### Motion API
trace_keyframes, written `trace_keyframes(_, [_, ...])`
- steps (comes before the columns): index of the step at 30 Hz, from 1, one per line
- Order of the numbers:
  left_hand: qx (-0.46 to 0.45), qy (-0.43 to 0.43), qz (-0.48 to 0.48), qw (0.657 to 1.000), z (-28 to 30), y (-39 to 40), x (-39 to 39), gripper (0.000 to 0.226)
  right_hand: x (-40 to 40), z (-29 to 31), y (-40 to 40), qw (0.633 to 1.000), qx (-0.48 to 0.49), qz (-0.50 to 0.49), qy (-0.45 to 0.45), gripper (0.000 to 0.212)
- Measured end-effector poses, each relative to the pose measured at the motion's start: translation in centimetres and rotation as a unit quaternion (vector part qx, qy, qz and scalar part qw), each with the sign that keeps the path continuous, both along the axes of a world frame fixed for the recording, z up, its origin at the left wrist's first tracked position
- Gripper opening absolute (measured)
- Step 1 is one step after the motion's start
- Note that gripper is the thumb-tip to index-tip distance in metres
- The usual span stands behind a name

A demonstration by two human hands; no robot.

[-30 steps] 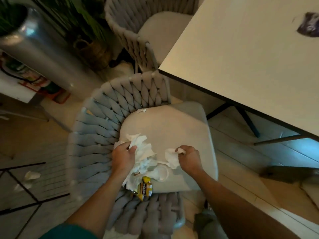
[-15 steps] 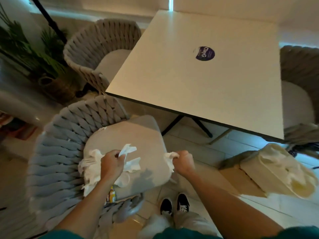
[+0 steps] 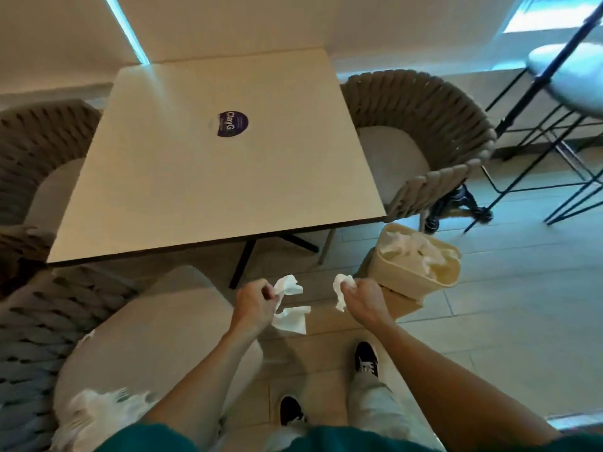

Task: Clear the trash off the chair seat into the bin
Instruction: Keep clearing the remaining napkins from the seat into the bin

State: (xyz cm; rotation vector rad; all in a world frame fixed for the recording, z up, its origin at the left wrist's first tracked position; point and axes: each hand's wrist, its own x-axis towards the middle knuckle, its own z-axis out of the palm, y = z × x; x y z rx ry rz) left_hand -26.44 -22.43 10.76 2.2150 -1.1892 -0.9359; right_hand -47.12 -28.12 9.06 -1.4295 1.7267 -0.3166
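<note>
My left hand (image 3: 254,305) is closed on crumpled white tissues (image 3: 288,308) that hang over the floor just past the chair seat's right edge. My right hand (image 3: 363,298) grips another small white tissue (image 3: 341,288), a short way left of the beige bin (image 3: 411,272). The bin stands on the floor, with white tissues inside. The woven grey chair's seat cushion (image 3: 153,340) is at lower left; a blurred heap of white tissues (image 3: 98,409) still lies on its near edge.
A square cream table (image 3: 212,177) with a round purple sticker stands ahead, with woven chairs left (image 3: 32,164) and right (image 3: 424,125) of it. Black metal stool legs (image 3: 538,151) stand at the far right. My feet (image 3: 365,357) are on the tiled floor.
Both hands have lifted off the seat and swung right toward the bin, each carrying tissue. My view has turned right, bringing the bin closer to my right hand.
</note>
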Motion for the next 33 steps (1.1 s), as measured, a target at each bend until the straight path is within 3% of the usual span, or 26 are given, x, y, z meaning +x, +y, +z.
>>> trace_keyframes(4, [-0.003,0.011,-0.067,0.998,-0.4,-5.3,-6.4,0.030,-6.8,-0.4,-3.0,0.997,-0.022,-0.061,0.031,0.028])
trace_keyframes(12, [-0.015,0.067,-0.150,0.986,-2.5,-15.3,-19.7,0.015,-18.1,-2.5,-10.2,0.986,-0.032,-0.164,0.002,0.022])
trace_keyframes(19, [0.067,0.093,-0.241,0.964,-5.6,-22.0,-27.3,0.052,-23.6,-6.2,-15.7,0.986,-0.008,-0.169,0.001,0.016])
trace_keyframes(23, [0.112,0.049,-0.305,0.944,-8.7,-24.0,-29.0,0.072,-25.0,-9.8,-18.0,0.992,0.036,-0.125,-0.006,0.016])
trace_keyframes(27, [0.153,-0.099,-0.401,0.898,-11.8,-24.9,-30.1,0.075,-25.1,-13.6,-19.1,0.994,0.107,-0.007,0.019,0.036])
trace_keyframes(33, [0.199,-0.195,-0.463,0.841,-15.6,-26.1,-31.0,0.081,-24.4,-17.8,-18.7,0.977,0.097,0.155,0.111,0.052])
